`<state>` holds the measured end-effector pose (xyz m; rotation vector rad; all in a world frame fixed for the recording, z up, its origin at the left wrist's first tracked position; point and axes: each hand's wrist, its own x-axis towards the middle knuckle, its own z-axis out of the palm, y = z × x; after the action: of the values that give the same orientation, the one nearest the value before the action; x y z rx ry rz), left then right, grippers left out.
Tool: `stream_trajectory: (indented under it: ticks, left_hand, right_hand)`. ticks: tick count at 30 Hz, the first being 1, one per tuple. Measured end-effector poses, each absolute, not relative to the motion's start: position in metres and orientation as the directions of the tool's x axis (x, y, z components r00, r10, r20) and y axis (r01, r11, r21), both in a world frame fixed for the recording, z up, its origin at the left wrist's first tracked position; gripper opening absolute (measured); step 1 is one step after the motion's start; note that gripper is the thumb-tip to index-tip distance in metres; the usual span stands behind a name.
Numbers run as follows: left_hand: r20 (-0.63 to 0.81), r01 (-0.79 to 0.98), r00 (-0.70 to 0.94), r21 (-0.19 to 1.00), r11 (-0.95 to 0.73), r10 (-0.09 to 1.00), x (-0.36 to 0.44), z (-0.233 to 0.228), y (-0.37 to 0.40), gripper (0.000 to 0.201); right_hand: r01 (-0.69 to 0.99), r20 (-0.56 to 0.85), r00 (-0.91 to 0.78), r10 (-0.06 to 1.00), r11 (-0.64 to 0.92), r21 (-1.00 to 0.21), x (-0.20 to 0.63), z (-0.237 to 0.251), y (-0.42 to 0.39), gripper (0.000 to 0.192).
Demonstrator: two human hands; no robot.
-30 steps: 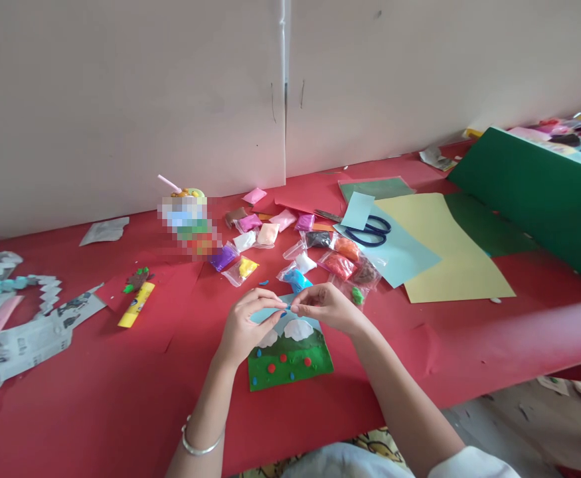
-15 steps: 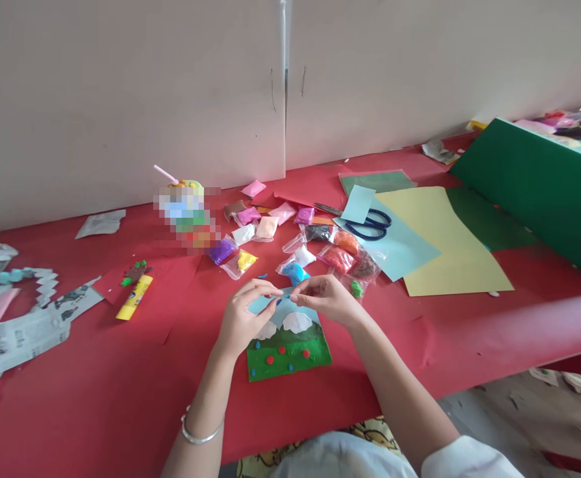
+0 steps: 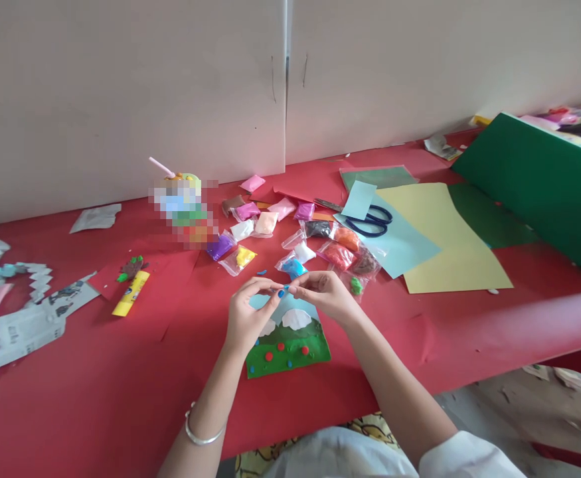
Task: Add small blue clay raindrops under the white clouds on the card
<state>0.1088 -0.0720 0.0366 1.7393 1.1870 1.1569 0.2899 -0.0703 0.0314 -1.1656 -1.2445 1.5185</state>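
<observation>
Above the top of a small clay picture [image 3: 290, 352], my left hand [image 3: 250, 309] and my right hand [image 3: 327, 292] meet fingertip to fingertip. Both are closed in a pinch on tiny bits of blue clay [image 3: 281, 293]; fingers partly cover the clay. The picture lies flat, with a light blue sky, white clouds, dark green hills and bright green ground dotted with red and blue. Just beyond my fingers lies an opened bag of blue clay [image 3: 294, 267]. A loose blue scrap [image 3: 261, 273] rests on the table near it.
Several small bags of coloured clay, including yellow [image 3: 245, 257] and purple [image 3: 219, 245], lie beyond my hands. Scissors [image 3: 376, 221] rest on coloured paper at right. A yellow glue stick [image 3: 131, 294] lies at left, near crumpled paper [image 3: 24, 335]. A green board [image 3: 534, 186] stands far right.
My fingertips have come closer together and risen slightly with the blue clay. The clay picture stays in place on the table; the camera view has shifted a little.
</observation>
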Motion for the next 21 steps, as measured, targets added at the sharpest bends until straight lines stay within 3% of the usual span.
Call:
stream_trajectory:
  ticks: [14,21]
  left_hand:
    - [0.195,0.283,0.197,0.927,-0.247,0.961,0.101,0.039,-0.067,0.017]
    - [0.118,0.462,0.422,0.825,-0.325,0.899,0.098,0.047,-0.072,0.005]
  right_hand:
    - [0.102,-0.103,-0.183,0.978,-0.086,-0.991,0.297,0.038,-0.07,0.042]
    - [0.039,-0.108,-0.145,0.983,-0.104,-0.994,0.3,0.039,-0.068,0.044]
